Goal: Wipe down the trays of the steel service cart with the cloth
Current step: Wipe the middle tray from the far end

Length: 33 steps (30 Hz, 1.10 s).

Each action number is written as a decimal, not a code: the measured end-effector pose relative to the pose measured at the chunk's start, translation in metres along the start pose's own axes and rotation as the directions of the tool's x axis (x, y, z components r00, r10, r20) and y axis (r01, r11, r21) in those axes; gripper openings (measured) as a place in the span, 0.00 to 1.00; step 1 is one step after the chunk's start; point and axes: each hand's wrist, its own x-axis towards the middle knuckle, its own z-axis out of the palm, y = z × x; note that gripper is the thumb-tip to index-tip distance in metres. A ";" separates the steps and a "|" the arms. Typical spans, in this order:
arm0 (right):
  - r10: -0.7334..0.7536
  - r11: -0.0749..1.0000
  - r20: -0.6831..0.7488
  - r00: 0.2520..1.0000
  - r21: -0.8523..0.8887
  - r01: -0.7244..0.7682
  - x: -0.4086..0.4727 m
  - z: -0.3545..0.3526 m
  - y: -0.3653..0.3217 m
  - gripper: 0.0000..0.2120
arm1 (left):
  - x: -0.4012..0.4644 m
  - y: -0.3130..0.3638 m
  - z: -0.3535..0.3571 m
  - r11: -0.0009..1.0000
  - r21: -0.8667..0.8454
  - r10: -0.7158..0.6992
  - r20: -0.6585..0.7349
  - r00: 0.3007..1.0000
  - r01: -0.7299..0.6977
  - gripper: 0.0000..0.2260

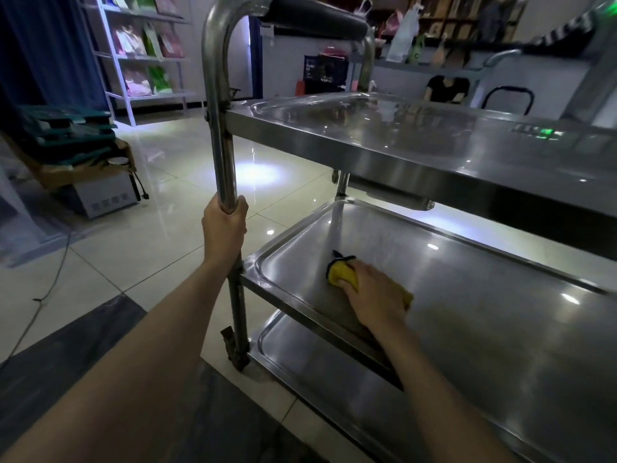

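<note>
The upright tubular steel post (222, 138) of the three-tier stainless steel service cart (384, 152) is gripped by the left hand (224, 228), with the fingers wrapped closed round it just below the top tray (367, 121). The folded yellow cloth with a dark edge (342, 274) is pressed flat onto the shallow steel middle tray (484, 322) by the right hand (375, 295); those fingers are curled over the cloth's far end, near the tray's left rim. Part of the cloth shows behind the palm. Beneath the fingers, the tray surface is dull and streaked, with bright light spots reflected farther right. The bottom tray (300, 355) is seen below, beside a caster (233, 349). Glossy pale floor tiles (167, 162) are spread beyond the left fingers, and a white shelf rack of coloured packets (143, 55) is seen at the back. A long grey counter (467, 66) carrying bags is seen past the cart's black-padded handle (314, 16).
</note>
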 end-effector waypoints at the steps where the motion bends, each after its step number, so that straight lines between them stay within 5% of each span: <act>1: 0.062 0.998 -0.003 0.998 -0.030 -0.062 -0.002 -0.007 0.023 0.26 | 0.000 0.000 0.000 1.000 0.004 -0.005 0.003 1.000 0.005 0.07; 6: 0.332 0.938 -0.041 0.942 -0.094 -0.334 -0.029 -0.044 0.113 0.25 | -0.001 0.003 -0.001 1.000 0.001 -0.006 0.002 1.000 0.006 0.08; 11: 0.367 0.922 -0.013 0.930 -0.129 -0.366 -0.040 -0.052 0.109 0.25 | -0.003 0.008 -0.003 0.999 -0.024 -0.040 0.010 0.999 0.040 0.11; 14: 0.290 0.956 0.032 0.957 -0.056 -0.288 -0.033 -0.043 0.073 0.25 | -0.009 0.011 -0.006 0.995 -0.082 -0.050 0.053 0.997 0.054 0.20; 25: -0.188 0.958 0.179 0.966 0.251 0.140 -0.010 0.015 -0.119 0.19 | -0.008 -0.010 -0.017 0.999 0.026 0.031 0.250 0.968 -0.038 0.11; 33: -0.236 0.962 -0.042 0.971 0.130 0.239 -0.054 0.010 -0.087 0.20 | -0.009 -0.010 -0.018 0.999 0.040 0.006 0.264 0.965 -0.018 0.11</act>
